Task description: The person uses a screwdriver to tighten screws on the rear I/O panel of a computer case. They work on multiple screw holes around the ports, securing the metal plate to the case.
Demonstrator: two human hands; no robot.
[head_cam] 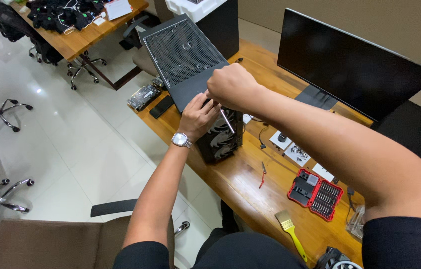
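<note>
Single head view, looking steeply down, close over the desk [250, 199].

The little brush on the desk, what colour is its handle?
Yellow. The brush lies near the desk's front edge, seen in the head view.

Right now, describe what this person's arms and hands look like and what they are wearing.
Both arms are bare from the upper arm down, with short black sleeves showing at the bottom of the head view. The left hand has a silver metal-band wristwatch at its wrist. The right hand wears nothing visible: no gloves, no rings I can make out.
</note>
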